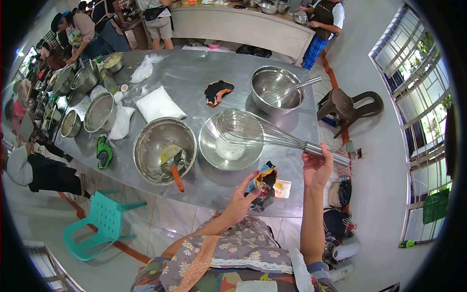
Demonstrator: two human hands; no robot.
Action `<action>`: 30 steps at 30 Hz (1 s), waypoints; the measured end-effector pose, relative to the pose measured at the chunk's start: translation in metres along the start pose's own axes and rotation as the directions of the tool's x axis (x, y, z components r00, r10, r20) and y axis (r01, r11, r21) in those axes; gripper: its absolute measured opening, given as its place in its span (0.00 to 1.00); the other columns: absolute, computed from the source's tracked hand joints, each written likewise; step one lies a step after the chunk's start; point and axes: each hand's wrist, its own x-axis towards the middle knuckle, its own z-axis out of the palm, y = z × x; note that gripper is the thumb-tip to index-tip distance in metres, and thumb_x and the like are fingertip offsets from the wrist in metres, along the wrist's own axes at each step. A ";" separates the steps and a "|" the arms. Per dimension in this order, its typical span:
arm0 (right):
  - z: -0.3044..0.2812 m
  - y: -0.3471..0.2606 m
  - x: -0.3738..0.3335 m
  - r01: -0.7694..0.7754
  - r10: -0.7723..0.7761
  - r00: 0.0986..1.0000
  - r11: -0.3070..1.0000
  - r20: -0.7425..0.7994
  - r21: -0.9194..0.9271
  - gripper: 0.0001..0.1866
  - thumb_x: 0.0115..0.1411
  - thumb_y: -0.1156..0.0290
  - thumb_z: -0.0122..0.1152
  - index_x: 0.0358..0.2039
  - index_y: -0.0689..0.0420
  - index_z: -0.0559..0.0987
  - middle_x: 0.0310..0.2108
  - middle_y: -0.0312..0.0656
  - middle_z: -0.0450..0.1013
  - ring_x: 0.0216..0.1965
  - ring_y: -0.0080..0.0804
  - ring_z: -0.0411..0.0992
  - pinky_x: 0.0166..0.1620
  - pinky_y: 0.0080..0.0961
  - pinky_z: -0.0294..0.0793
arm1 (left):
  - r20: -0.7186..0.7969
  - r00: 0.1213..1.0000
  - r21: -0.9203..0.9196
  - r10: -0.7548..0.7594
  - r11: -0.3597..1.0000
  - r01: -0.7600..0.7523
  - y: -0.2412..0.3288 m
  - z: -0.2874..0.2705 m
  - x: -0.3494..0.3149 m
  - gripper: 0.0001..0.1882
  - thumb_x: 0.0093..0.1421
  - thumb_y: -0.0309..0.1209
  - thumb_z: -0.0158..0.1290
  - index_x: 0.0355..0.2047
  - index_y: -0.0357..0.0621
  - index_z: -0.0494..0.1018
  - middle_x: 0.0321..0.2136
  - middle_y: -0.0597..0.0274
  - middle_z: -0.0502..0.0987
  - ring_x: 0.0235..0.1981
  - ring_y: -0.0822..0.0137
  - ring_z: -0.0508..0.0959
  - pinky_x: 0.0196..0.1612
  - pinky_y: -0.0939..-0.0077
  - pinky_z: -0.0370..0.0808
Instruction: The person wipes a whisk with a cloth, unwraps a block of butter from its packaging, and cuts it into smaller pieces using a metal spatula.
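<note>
My right hand (pixel 317 168) grips the steel handle of a large wire whisk (pixel 253 129), held level over a steel bowl (pixel 214 155) with a little white stuff in its bottom. My left hand (pixel 242 197) is open, fingers spread, reaching toward a multicoloured cloth (pixel 263 181) that lies at the near edge of the steel table (pixel 189 78). A small yellowish packet (pixel 282 188) lies beside the cloth.
A bigger bowl (pixel 146 146) with an orange-handled spatula stands left of the whisk bowl. Another bowl (pixel 276 88) with a whisk is farther back, with a white powder bag (pixel 158 104), more bowls and pots at left. A teal chair (pixel 102 221), a brown chair (pixel 349 103) and other people surround the table.
</note>
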 end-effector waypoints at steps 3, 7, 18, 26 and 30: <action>0.004 -0.007 -0.011 0.005 -0.006 1.000 1.000 0.011 0.027 0.11 0.52 0.64 0.52 0.33 0.54 0.67 0.29 0.45 0.71 0.22 0.35 0.71 0.26 0.24 0.70 | 0.006 1.000 -0.105 -0.012 0.994 0.013 -0.001 0.002 0.006 0.27 0.60 0.24 0.44 0.59 0.41 0.50 0.50 0.57 0.64 0.48 0.70 0.68 0.51 0.76 0.66; 0.002 -0.015 -0.022 0.018 -0.022 0.998 0.997 0.053 0.078 0.10 0.52 0.64 0.53 0.32 0.54 0.66 0.30 0.45 0.71 0.22 0.36 0.71 0.26 0.25 0.70 | -0.009 1.000 -0.173 0.002 0.985 -0.004 0.008 0.019 0.013 0.26 0.60 0.25 0.45 0.57 0.40 0.52 0.48 0.55 0.66 0.48 0.66 0.69 0.50 0.71 0.68; -0.005 -0.023 -0.049 0.090 -0.100 0.995 0.965 0.026 0.246 0.11 0.50 0.66 0.53 0.34 0.53 0.65 0.35 0.45 0.69 0.31 0.34 0.69 0.29 0.26 0.72 | 0.008 0.999 -0.462 0.053 0.886 -0.043 0.008 0.051 0.031 0.22 0.56 0.23 0.49 0.51 0.42 0.59 0.44 0.59 0.70 0.45 0.65 0.72 0.48 0.67 0.70; -0.016 -0.023 -0.058 0.115 -0.121 0.993 0.967 0.013 0.228 0.11 0.51 0.67 0.53 0.34 0.53 0.66 0.36 0.43 0.68 0.33 0.32 0.69 0.31 0.25 0.72 | 0.008 1.000 -0.457 0.002 0.890 0.002 0.005 0.066 0.039 0.17 0.55 0.23 0.51 0.45 0.44 0.64 0.41 0.62 0.72 0.43 0.67 0.73 0.47 0.69 0.71; -0.023 -0.018 -0.061 0.112 -0.108 0.994 0.976 -0.028 0.189 0.12 0.51 0.66 0.53 0.34 0.54 0.65 0.34 0.46 0.70 0.25 0.36 0.71 0.27 0.26 0.72 | -0.009 0.999 -0.479 0.034 0.877 -0.035 -0.010 0.062 0.044 0.13 0.56 0.23 0.50 0.42 0.45 0.67 0.39 0.64 0.73 0.41 0.69 0.74 0.45 0.72 0.72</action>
